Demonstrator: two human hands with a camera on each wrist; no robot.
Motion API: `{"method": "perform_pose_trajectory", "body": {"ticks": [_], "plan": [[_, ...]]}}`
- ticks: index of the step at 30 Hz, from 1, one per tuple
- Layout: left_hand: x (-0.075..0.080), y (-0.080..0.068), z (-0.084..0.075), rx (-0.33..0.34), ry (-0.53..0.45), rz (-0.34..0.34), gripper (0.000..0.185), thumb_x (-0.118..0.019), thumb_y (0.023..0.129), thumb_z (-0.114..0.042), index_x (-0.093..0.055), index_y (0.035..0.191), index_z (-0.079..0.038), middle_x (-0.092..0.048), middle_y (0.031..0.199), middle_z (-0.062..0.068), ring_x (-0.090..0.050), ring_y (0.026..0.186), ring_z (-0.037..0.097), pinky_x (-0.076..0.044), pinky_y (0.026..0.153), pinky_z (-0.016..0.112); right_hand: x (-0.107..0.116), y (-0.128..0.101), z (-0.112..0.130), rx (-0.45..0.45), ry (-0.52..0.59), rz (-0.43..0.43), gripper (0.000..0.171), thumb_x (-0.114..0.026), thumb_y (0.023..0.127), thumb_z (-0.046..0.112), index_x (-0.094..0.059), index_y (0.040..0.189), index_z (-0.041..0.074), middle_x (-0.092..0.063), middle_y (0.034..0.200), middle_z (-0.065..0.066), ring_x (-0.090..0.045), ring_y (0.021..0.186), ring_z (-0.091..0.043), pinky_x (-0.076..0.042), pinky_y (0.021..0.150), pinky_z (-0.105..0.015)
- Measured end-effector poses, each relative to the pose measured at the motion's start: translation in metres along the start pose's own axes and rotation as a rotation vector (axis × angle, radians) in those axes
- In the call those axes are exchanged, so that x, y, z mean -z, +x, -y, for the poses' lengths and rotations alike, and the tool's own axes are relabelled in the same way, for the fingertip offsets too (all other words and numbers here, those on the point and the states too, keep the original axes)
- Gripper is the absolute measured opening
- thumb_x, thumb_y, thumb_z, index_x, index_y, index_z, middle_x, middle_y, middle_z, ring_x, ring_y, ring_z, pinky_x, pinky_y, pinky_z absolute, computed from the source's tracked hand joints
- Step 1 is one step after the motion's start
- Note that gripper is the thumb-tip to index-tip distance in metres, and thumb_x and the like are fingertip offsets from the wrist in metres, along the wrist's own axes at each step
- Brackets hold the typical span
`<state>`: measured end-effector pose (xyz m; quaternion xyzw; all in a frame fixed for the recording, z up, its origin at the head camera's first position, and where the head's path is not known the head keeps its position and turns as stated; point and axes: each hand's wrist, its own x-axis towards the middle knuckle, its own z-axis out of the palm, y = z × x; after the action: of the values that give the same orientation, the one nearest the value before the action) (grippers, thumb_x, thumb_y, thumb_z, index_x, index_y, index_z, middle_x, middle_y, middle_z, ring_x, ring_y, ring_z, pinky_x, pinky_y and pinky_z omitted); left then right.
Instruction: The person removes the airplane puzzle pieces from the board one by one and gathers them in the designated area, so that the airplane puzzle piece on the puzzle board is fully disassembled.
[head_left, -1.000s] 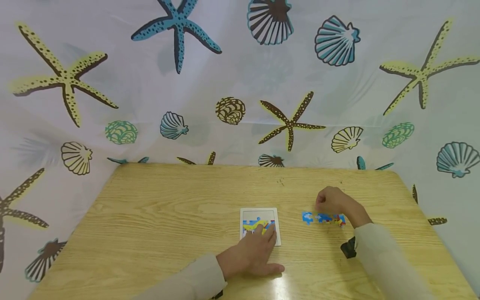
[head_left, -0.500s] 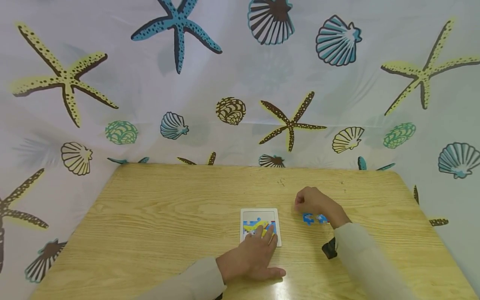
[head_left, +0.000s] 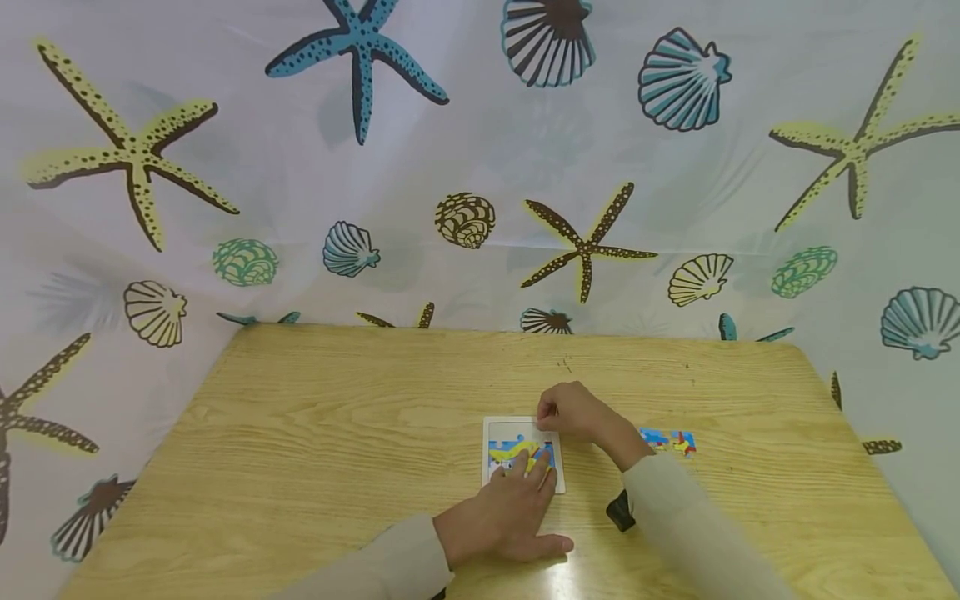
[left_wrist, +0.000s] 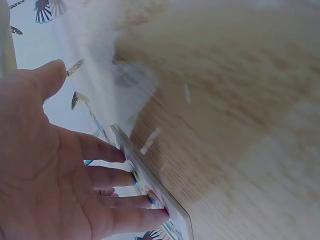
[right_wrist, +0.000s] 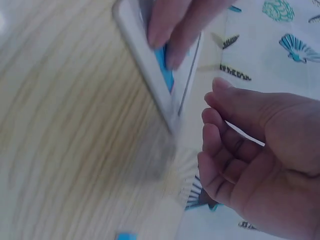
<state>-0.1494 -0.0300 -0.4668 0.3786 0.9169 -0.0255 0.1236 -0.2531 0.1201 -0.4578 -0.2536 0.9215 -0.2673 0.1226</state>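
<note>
Wooden table (head_left: pixel 337 433), white tray (head_left: pixel 486 446), puzzle pieces (head_left: pixel 512 453) partly filling it

Tabletop (head_left: pixel 337 417): wood-grained, glossy sheen. Backdrop (head_left: pixel 405 183): creased matt cloth. Puzzle tray (right_wrist: pixel 142 65): smooth. Sleeves (head_left: pixel 690 517): matt cloth.

Right hand (right_wrist: pixel 277 150) curled beside pale-rimmed tray (right_wrist: pixel 142 62).

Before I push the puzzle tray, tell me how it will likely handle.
The tray is probably stiff: its edges look thin and straight. Lying flat on the table, it seems unlikely to roll or tip. Its pieces might shift if tilted, since its far part is unfilled.
</note>
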Motion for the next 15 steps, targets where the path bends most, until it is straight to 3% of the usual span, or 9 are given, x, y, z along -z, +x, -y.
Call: {"method": "perform_pose_trajectory", "body": {"ticks": [8,15], "plan": [[0.003,-0.001,0.001,-0.032,0.017,-0.004,0.088,-0.023,0.081,-0.069,-0.027,0.136,-0.001,-0.017,0.143,0.017,-0.020,0.126,0.039,-0.041,0.081,0.049,-0.018,0.008,0.023,0.073,0.046,0.082,0.005,-0.066,0.079,0.012,-0.065,0.083,0.009,-0.059,0.075,0.005,-0.052,0.065,-0.008,-0.043,0.060,-0.024],[0.002,-0.001,0.000,-0.036,0.038,-0.019,0.087,-0.026,0.081,-0.069,-0.029,0.136,-0.002,-0.021,0.141,0.015,-0.017,0.127,0.035,-0.043,0.080,0.047,-0.023,0.012,0.037,0.058,0.066,0.130,0.011,-0.069,0.075,0.012,-0.065,0.085,0.008,-0.058,0.075,0.006,-0.053,0.067,-0.007,-0.044,0.061,-0.022]]}}
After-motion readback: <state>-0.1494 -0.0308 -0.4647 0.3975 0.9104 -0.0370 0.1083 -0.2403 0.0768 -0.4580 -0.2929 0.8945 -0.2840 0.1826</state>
